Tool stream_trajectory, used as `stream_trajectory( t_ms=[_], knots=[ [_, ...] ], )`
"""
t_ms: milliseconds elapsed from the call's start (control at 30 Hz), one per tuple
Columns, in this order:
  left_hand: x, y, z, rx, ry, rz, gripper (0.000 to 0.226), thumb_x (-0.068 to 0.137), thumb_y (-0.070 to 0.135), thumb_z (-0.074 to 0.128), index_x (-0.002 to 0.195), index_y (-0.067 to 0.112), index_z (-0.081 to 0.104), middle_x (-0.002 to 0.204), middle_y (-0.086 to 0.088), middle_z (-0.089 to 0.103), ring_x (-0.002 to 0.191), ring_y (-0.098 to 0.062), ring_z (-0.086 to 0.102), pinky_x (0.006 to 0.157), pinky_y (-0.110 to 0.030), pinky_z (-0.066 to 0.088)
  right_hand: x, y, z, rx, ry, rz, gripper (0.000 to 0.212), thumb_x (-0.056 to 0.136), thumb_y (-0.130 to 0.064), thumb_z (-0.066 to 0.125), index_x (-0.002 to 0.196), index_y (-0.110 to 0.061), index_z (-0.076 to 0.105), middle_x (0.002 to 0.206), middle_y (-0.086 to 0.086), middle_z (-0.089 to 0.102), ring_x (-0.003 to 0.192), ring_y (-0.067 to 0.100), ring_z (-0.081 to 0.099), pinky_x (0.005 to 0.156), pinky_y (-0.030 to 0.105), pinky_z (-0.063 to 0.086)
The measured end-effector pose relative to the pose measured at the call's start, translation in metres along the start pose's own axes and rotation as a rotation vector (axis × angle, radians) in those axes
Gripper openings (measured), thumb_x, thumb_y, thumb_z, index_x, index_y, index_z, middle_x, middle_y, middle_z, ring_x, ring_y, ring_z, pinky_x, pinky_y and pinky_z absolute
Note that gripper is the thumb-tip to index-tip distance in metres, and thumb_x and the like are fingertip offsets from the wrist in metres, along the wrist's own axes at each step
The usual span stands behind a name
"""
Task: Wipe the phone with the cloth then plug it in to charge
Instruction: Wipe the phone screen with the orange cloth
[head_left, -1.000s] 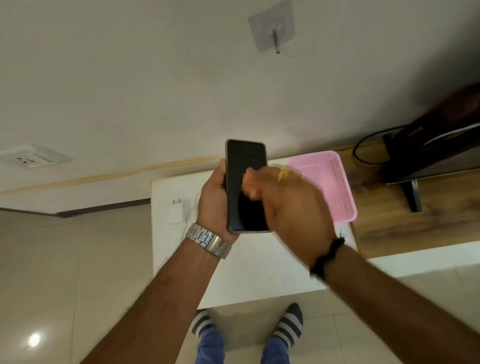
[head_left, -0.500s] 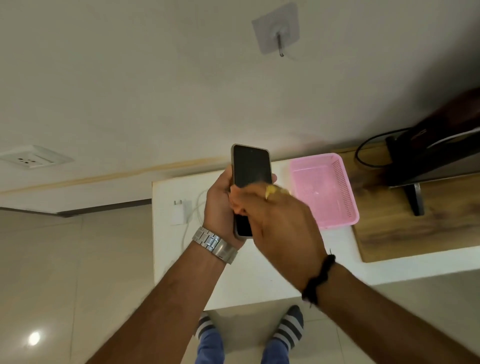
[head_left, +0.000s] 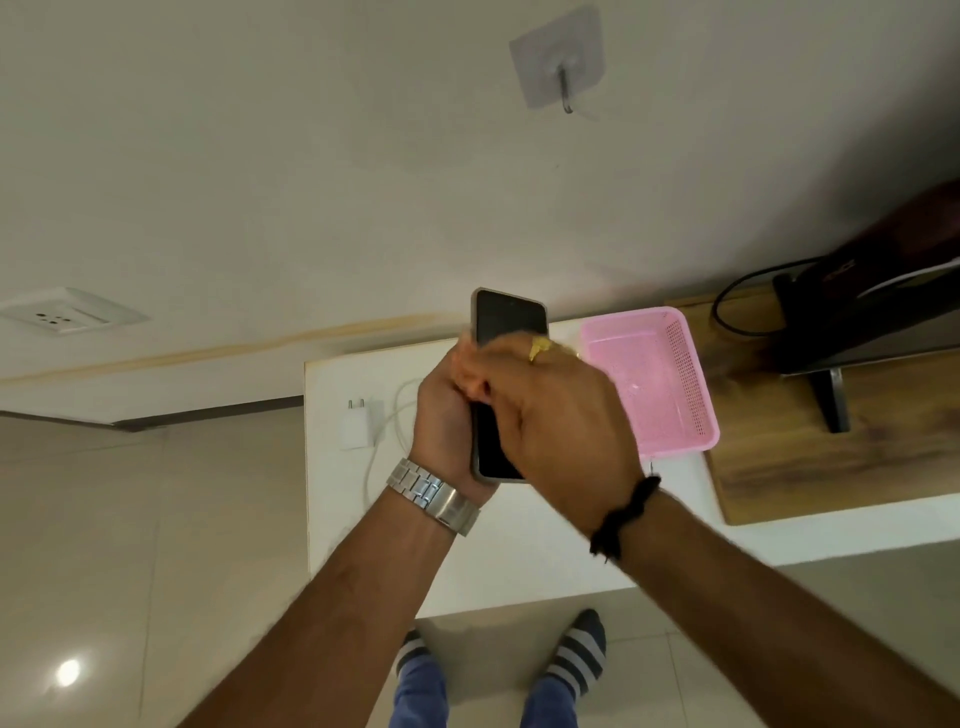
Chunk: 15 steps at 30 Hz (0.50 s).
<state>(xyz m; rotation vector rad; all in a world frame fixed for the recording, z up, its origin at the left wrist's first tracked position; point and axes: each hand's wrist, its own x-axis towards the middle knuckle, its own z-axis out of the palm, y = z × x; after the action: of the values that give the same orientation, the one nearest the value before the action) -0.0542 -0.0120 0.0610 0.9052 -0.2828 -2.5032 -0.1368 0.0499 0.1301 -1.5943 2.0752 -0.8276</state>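
Phone (head_left: 508, 322): gripped upright in my left hand (head_left: 444, 421) above the counter (head_left: 519, 540). Right hand (head_left: 550, 415): curled over the screen, cloth hidden; wiping seemingly underway. Charger (head_left: 357, 425): on the counter, unplugged; charging remains.

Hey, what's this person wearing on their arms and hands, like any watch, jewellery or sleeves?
Both forearms are bare, with no sleeves in view. The left wrist carries a silver metal watch band made of rectangular links. The right wrist has a black braided cord bracelet with a loose frayed end. The right hand wears a gold ring on one finger. The left hand shows no ring.
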Motion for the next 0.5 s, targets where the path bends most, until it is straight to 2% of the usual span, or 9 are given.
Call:
stream_trajectory(
  t_ms=[67,133,200,300,367,400,433,467,500],
  knots=[
    [-0.001,-0.006,-0.001,0.005,-0.009,-0.026,0.036,0.101,0.041,0.051,0.109,0.015,0.075,0.109,-0.009,0.072,0.104,-0.026,0.069,0.093,-0.039,0.052,0.027,0.014,-0.006,-0.044,0.06,-0.01,0.034,0.1,-0.024,0.044,0.111,-0.018,0.076,0.111,-0.001,0.072,0.097,0.02,0.068,0.083,0.037,0.055],
    [-0.001,-0.009,-0.001,0.054,0.022,-0.035,0.036,0.099,0.047,0.056,0.103,0.02,0.079,0.105,-0.007,0.076,0.097,-0.026,0.072,0.088,-0.04,0.055,0.052,0.021,-0.014,-0.06,0.095,0.019,0.032,0.101,-0.017,0.046,0.109,-0.015,0.077,0.109,0.0,0.073,0.099,0.019,0.07,0.088,0.037,0.054],
    [0.0,-0.004,0.0,0.065,0.032,-0.01,0.038,0.098,0.048,0.055,0.102,0.019,0.08,0.103,-0.008,0.076,0.094,-0.027,0.074,0.086,-0.04,0.057,0.051,0.019,-0.009,-0.084,0.103,0.003,0.029,0.1,-0.017,0.049,0.107,-0.017,0.077,0.106,-0.001,0.073,0.096,0.019,0.069,0.086,0.035,0.054],
    [0.004,0.012,0.002,0.046,0.038,0.015,0.055,0.1,0.049,0.047,0.128,0.006,0.066,0.114,-0.017,0.069,0.098,-0.03,0.069,0.088,-0.04,0.055,0.007,0.005,0.01,-0.054,0.068,-0.016,0.032,0.106,-0.032,0.038,0.103,-0.021,0.068,0.095,-0.001,0.073,0.083,0.013,0.068,0.069,0.032,0.057],
    [0.004,0.018,0.001,0.105,0.069,0.013,0.067,0.1,0.056,0.04,0.141,0.005,0.055,0.123,-0.021,0.062,0.095,-0.031,0.063,0.084,-0.042,0.052,-0.03,0.002,0.017,-0.038,0.079,-0.136,0.033,0.111,-0.028,0.029,0.109,-0.01,0.057,0.082,0.012,0.077,0.073,0.016,0.069,0.053,0.033,0.059],
    [0.003,0.019,-0.001,0.117,0.067,0.014,0.069,0.101,0.058,0.036,0.143,0.006,0.053,0.126,-0.022,0.059,0.094,-0.031,0.062,0.083,-0.043,0.051,-0.045,0.008,0.017,-0.092,0.069,-0.206,0.02,0.107,-0.019,0.044,0.113,-0.006,0.058,0.082,0.015,0.077,0.075,0.019,0.069,0.052,0.032,0.059],
    [0.002,0.018,-0.003,0.122,0.06,0.016,0.07,0.101,0.059,0.034,0.144,0.006,0.052,0.127,-0.022,0.058,0.094,-0.031,0.061,0.081,-0.043,0.051,-0.053,0.016,0.013,-0.15,0.034,-0.238,0.021,0.096,-0.011,0.066,0.117,-0.006,0.064,0.089,0.013,0.078,0.079,0.019,0.072,0.06,0.032,0.062],
    [0.001,0.016,-0.003,0.121,0.052,0.011,0.071,0.102,0.059,0.033,0.145,0.006,0.051,0.126,-0.022,0.059,0.094,-0.031,0.06,0.081,-0.043,0.051,-0.053,0.026,0.004,-0.206,-0.022,-0.245,0.037,0.083,-0.004,0.078,0.119,-0.01,0.07,0.098,0.009,0.078,0.083,0.021,0.074,0.069,0.034,0.063],
    [-0.001,0.014,-0.003,0.113,0.043,-0.006,0.071,0.101,0.058,0.035,0.145,0.005,0.05,0.125,-0.022,0.06,0.095,-0.031,0.059,0.081,-0.043,0.051,-0.049,0.034,-0.004,-0.234,-0.078,-0.208,0.041,0.08,-0.001,0.078,0.118,-0.015,0.072,0.105,0.006,0.077,0.088,0.024,0.074,0.075,0.037,0.063]
  ],
)
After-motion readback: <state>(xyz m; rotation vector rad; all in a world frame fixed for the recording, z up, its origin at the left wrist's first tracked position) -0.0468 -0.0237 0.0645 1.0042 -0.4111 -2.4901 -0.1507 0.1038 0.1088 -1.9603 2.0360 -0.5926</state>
